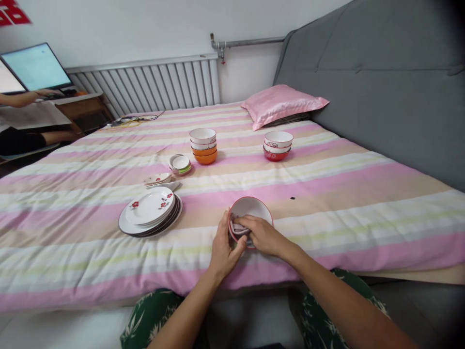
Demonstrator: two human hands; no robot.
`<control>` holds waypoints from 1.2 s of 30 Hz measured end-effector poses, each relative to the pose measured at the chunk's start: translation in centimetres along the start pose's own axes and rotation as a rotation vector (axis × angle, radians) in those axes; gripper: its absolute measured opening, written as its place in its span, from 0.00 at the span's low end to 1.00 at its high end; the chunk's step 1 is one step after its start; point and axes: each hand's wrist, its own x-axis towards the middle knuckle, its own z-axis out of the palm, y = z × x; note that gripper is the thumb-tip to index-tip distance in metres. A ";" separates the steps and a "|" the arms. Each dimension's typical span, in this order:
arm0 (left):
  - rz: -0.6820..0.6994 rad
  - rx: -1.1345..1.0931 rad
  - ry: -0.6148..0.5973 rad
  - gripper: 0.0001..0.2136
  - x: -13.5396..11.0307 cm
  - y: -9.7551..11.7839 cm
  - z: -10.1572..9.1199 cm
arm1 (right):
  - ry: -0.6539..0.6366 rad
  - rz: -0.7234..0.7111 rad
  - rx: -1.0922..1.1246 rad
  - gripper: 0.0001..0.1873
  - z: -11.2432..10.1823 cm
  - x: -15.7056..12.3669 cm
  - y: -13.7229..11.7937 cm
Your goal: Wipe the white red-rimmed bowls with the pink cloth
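A white bowl [256, 207] with a red rim is tilted near the front edge of the bed. My left hand [223, 249] grips its left side, thumb at the near rim and fingers around the outside. Inside the bowl, my right hand [264, 236] presses a crumpled greyish-pink cloth [240, 229] against the left inner wall. Part of the cloth is hidden under my right fingers. To the left of my hands lies a stack of plates [148, 206], the top one white with red flowers.
On the striped bedspread [327, 213] stand two bowl stacks, one with orange bowls [205, 157], one with a red bowl [276, 155]. Small dishes [179, 163] and more dishes [158, 179] lie left. A pink pillow [283, 104] rests by the grey headboard [381, 92]. Another person's arm [22, 99] shows far left.
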 end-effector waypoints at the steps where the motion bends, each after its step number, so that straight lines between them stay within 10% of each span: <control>1: -0.002 -0.001 0.005 0.33 0.0 -0.1 0.0 | -0.018 0.000 0.024 0.25 -0.1 0.0 -0.1; 8: -0.015 -0.027 0.013 0.35 0.2 -0.5 0.1 | 0.002 0.016 0.100 0.18 -0.4 0.1 -0.5; 19: -0.065 -0.031 0.028 0.37 0.4 -0.3 -0.3 | 1.223 0.360 0.389 0.11 -1.0 0.3 1.6; 36: 0.155 0.144 0.019 0.39 -0.2 -0.1 0.2 | 0.782 0.270 0.030 0.30 1.4 0.2 -0.4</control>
